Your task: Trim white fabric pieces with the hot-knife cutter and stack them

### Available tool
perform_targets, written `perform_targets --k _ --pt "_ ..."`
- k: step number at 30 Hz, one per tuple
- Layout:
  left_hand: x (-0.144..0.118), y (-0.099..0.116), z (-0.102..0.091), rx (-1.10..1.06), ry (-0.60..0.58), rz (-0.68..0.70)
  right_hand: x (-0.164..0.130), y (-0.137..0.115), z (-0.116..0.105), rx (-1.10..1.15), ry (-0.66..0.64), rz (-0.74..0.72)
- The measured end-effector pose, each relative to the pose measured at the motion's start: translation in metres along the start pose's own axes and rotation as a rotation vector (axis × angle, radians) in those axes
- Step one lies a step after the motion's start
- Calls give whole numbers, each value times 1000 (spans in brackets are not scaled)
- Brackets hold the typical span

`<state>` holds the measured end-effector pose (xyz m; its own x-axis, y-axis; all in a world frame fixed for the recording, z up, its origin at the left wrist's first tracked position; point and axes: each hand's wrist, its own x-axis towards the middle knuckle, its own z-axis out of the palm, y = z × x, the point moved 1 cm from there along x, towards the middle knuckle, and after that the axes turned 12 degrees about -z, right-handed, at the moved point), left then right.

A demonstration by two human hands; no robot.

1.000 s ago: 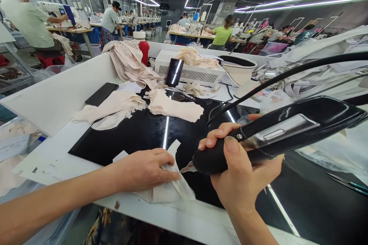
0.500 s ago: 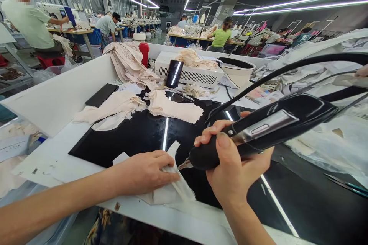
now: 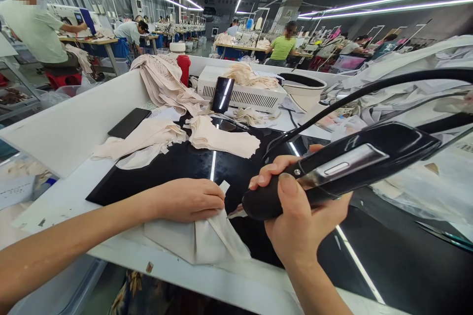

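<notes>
Cream fabric piece [image 3: 201, 238] sits at the near edge of the table [image 3: 74, 128], half on the glossy black mat [image 3: 177, 167]. Left hand [image 3: 185, 200] presses down on its top edge, fingers curled flat on the cloth, so that grip is really just pinning it. Right hand [image 3: 299, 216] is clenched around a black handheld heat tool [image 3: 343, 167], metal tip touching the fabric just right of the left fingers. More cream pieces [image 3: 221, 140] are stacked farther back, next to a phone [image 3: 129, 122].
</notes>
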<state>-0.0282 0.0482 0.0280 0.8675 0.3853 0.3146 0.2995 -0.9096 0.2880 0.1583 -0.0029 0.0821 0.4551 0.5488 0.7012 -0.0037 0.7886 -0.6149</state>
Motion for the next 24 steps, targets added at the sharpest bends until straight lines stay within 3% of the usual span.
perform_targets --k 15,24 --pt "-11 -9 -2 -14 -68 23 -1 -1 -2 15 5 5" --pt "-11 -9 0 -36 -13 42 7 2 4 20 40 -51"
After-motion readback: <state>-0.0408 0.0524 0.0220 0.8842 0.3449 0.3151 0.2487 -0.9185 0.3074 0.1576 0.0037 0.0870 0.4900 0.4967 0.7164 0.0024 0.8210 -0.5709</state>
